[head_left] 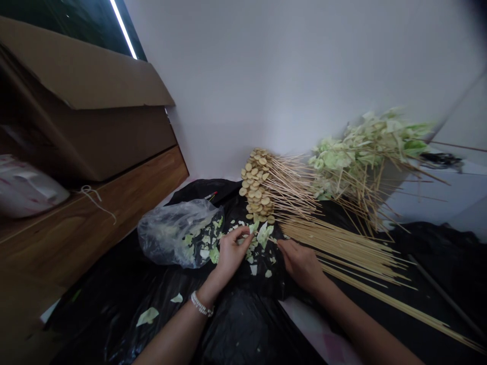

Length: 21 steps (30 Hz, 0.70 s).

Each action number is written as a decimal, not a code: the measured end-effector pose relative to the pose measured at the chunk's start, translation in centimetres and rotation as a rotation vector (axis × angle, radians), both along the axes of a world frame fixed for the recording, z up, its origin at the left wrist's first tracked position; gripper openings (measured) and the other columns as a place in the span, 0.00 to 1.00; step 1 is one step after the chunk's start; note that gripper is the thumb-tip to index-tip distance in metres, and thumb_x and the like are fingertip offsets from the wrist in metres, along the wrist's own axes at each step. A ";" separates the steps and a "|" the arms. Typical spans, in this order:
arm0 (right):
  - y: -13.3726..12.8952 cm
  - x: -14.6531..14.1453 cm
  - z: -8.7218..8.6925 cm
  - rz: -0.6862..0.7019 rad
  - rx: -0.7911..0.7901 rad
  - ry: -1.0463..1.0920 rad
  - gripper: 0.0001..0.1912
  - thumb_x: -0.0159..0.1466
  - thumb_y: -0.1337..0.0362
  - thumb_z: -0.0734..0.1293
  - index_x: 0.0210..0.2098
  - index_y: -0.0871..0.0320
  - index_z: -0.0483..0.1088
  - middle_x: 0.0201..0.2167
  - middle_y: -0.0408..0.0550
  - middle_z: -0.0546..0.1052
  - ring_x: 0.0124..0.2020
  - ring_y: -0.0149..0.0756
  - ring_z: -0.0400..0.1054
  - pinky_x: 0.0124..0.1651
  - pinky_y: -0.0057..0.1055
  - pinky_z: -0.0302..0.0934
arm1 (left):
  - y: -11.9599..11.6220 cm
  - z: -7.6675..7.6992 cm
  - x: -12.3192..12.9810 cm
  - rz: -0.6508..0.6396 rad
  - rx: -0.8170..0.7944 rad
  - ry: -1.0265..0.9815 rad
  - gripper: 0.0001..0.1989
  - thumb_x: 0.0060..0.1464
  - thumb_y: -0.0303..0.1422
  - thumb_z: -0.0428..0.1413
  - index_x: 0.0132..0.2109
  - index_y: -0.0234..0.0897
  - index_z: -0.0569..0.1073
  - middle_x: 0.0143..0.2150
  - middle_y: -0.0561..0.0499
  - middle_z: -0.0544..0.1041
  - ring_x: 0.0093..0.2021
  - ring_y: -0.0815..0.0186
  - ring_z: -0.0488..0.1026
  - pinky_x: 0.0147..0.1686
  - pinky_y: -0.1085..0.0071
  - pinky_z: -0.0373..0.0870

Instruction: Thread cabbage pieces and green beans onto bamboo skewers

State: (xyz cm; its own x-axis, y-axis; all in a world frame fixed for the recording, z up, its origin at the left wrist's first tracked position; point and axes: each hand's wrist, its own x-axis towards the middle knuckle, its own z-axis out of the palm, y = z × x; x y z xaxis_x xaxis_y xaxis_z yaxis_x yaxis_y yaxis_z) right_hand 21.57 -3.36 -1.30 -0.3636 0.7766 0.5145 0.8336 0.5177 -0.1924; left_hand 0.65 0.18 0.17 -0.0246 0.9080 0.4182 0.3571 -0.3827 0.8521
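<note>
My left hand (233, 251), with a beaded bracelet (201, 304) at the wrist, pinches a piece of cabbage leaf (254, 227) between thumb and fingers. Facing it, my right hand (302, 262) is closed on a thin wooden skewer (273, 240), of which only a short bit shows. Pale green cabbage (264, 234) sits at the skewer's end, between both hands. Loose cabbage scraps (253, 269) lie below on black plastic sheeting (243, 319). Left of my left hand, a clear plastic bag (167, 233) spills more torn cabbage (207, 241).
Bare skewers (350, 248) lie in a spread to the right. Behind them are stacked skewers of round beige slices (256, 185) and a heap of cabbage skewers (365, 147) against the white wall (285, 76). A cardboard box (95, 116) stands on a wooden surface (125, 203) at left.
</note>
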 end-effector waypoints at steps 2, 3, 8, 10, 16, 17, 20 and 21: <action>0.0 -0.1 0.0 0.003 -0.007 -0.001 0.12 0.67 0.70 0.55 0.39 0.58 0.70 0.30 0.47 0.75 0.32 0.32 0.70 0.34 0.26 0.57 | -0.2 0.0 0.1 -0.049 0.032 0.048 0.07 0.51 0.36 0.60 0.36 0.40 0.79 0.36 0.48 0.81 0.36 0.61 0.76 0.41 0.67 0.69; -0.1 -0.1 0.0 0.001 -0.007 0.000 0.12 0.67 0.70 0.55 0.40 0.58 0.70 0.31 0.47 0.75 0.32 0.32 0.70 0.34 0.26 0.57 | -0.3 0.0 0.1 -0.072 0.041 0.064 0.07 0.51 0.36 0.59 0.37 0.41 0.80 0.37 0.48 0.81 0.37 0.60 0.76 0.42 0.66 0.69; 0.0 -0.1 0.1 -0.002 0.008 0.032 0.12 0.68 0.69 0.55 0.40 0.57 0.70 0.31 0.48 0.76 0.33 0.33 0.71 0.34 0.26 0.59 | -0.1 0.1 0.1 -0.077 -0.039 -0.054 0.11 0.49 0.37 0.61 0.40 0.40 0.79 0.36 0.48 0.81 0.37 0.60 0.76 0.41 0.66 0.70; 0.0 0.0 0.2 -0.010 0.023 0.053 0.13 0.69 0.68 0.55 0.40 0.57 0.70 0.31 0.48 0.76 0.32 0.33 0.71 0.34 0.26 0.59 | 0.4 0.2 -0.1 -0.050 -0.106 -0.159 0.14 0.49 0.39 0.61 0.41 0.38 0.79 0.34 0.48 0.81 0.36 0.61 0.76 0.40 0.67 0.69; -0.1 0.0 0.1 0.033 0.058 0.032 0.13 0.68 0.68 0.55 0.42 0.57 0.71 0.32 0.48 0.76 0.31 0.32 0.70 0.34 0.26 0.58 | 2.0 0.1 -1.0 0.053 -0.364 -0.628 0.20 0.46 0.49 0.59 0.33 0.35 0.77 0.26 0.52 0.76 0.22 0.72 0.66 0.23 0.75 0.62; -0.2 -0.1 0.0 0.055 0.066 0.009 0.13 0.68 0.69 0.55 0.42 0.57 0.71 0.31 0.48 0.76 0.31 0.32 0.69 0.33 0.26 0.58 | 2.1 0.1 -1.1 0.042 -0.411 -0.699 0.20 0.45 0.50 0.60 0.34 0.35 0.76 0.25 0.53 0.75 0.20 0.74 0.64 0.21 0.76 0.59; -0.4 -0.3 -0.1 0.116 0.107 -0.057 0.14 0.67 0.71 0.55 0.44 0.58 0.70 0.28 0.46 0.74 0.28 0.31 0.67 0.31 0.27 0.55 | 1.8 0.4 -0.8 -0.021 -0.507 -0.806 0.21 0.44 0.49 0.62 0.36 0.35 0.76 0.26 0.55 0.74 0.18 0.77 0.60 0.18 0.78 0.55; -0.5 -0.4 -0.2 0.130 0.121 -0.074 0.14 0.66 0.71 0.55 0.44 0.58 0.70 0.28 0.45 0.74 0.27 0.30 0.66 0.30 0.27 0.54 | 1.7 0.5 -0.7 -0.031 -0.529 -0.812 0.21 0.43 0.49 0.62 0.36 0.35 0.76 0.26 0.55 0.74 0.18 0.77 0.61 0.19 0.78 0.55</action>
